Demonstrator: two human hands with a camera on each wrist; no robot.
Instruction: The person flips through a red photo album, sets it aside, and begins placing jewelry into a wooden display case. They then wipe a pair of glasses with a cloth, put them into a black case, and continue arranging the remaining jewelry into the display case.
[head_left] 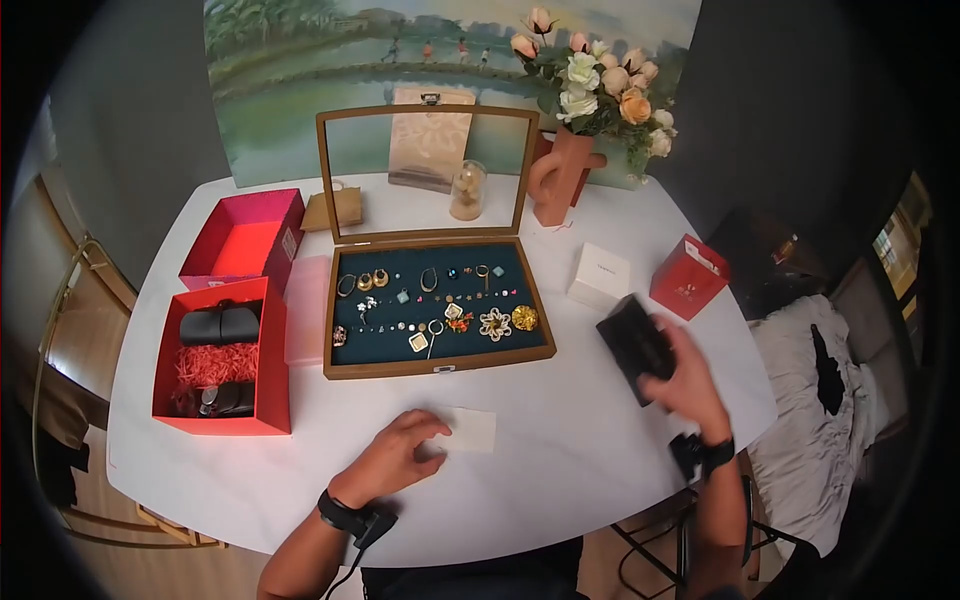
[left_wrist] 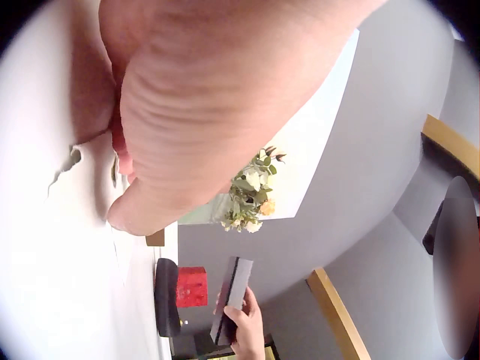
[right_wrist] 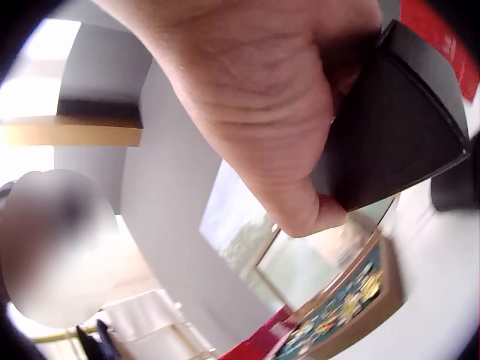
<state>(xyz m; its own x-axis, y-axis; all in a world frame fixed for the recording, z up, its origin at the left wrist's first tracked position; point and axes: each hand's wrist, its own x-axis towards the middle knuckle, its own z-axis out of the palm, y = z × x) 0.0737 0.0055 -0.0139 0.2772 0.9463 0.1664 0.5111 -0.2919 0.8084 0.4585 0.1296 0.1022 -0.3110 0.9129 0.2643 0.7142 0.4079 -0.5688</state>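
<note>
In the head view my right hand [head_left: 690,385] grips a black case [head_left: 645,350] above the table's right side. The right wrist view shows the thumb of the right hand [right_wrist: 255,127] along one edge of the black case [right_wrist: 397,127]. Loosely bent, with thumb and forefinger apart, my left hand [head_left: 395,455] is low over the table beside a small cream paper [head_left: 472,430]. Whether its fingertips touch the paper cannot be told. A second dark object [left_wrist: 166,298] lies near the red bag [left_wrist: 192,286] in the left wrist view.
An open glass-lidded jewellery box [head_left: 440,372] stands mid-table. To its left are a red box [head_left: 273,390] with shredded paper and a pink-red box [head_left: 285,215]. A white box [head_left: 600,272], a red bag [head_left: 690,278] and a flower vase [head_left: 565,180] stand right and behind.
</note>
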